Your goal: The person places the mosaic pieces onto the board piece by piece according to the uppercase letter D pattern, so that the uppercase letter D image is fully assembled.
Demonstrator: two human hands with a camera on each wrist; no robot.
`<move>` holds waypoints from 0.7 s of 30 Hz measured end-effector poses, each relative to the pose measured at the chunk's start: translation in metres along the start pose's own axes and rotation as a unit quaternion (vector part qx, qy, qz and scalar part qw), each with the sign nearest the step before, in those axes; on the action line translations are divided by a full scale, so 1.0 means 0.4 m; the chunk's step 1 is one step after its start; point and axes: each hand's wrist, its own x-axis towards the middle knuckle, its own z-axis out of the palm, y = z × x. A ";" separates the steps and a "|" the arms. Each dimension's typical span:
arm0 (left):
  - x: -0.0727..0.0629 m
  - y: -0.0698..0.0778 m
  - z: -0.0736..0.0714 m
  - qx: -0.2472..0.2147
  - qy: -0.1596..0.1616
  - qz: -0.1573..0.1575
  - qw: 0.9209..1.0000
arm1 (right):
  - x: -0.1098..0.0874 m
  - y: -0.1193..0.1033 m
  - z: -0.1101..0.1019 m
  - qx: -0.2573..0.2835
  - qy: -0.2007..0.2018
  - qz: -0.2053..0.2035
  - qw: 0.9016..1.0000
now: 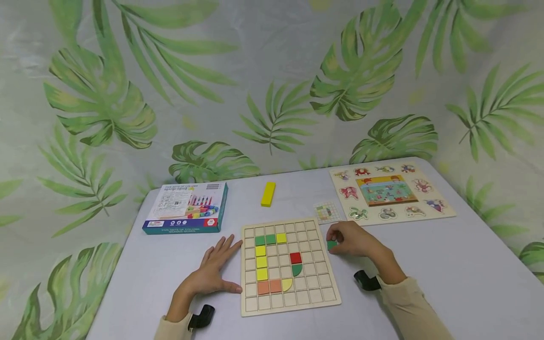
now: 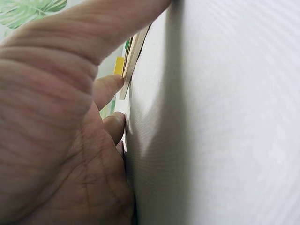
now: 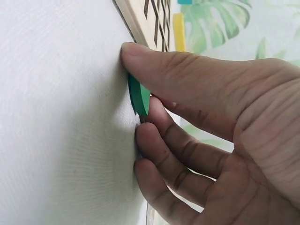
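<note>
A square wooden grid board (image 1: 313, 279) lies in the middle of the table. My left hand (image 1: 208, 270) rests at its left side, fingers spread, with thumb and forefinger touching the edge. Beyond the board's right edge, my right hand (image 1: 350, 238) pinches a small green tile (image 3: 139, 96) between thumb and fingers, low over the tablecloth. Set in the grid are green squares (image 1: 265, 240), yellow squares (image 1: 261, 261), orange squares (image 1: 269, 286), a red square (image 1: 295, 258), a green quarter-round tile (image 1: 297, 269) and a yellow quarter-round tile (image 1: 287, 284).
Behind the board lies a yellow block (image 1: 268, 194). A small pattern card (image 1: 328, 213) sits near the board's far right corner. At the back right is a sea-animal puzzle board (image 1: 340, 189), and at the back left a flat bead box (image 1: 187, 208). A leaf-print cloth (image 1: 272, 71) hangs behind.
</note>
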 end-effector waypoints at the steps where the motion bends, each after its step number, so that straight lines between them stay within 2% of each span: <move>1: -0.001 0.001 -0.001 -0.001 0.000 -0.001 1.000 | 0.002 0.000 0.001 0.002 0.001 0.003 1.000; 10: -0.003 0.003 -0.001 -0.003 0.000 -0.002 1.000 | -0.002 -0.006 -0.002 -0.001 0.007 0.006 1.000; 17: -0.002 -0.004 0.002 -0.002 0.003 -0.001 1.000 | -0.004 -0.010 -0.007 -0.036 0.030 -0.026 0.999; 21: 0.001 -0.006 0.001 0.005 0.003 0.000 1.000 | -0.002 -0.012 -0.010 -0.037 0.033 -0.027 0.998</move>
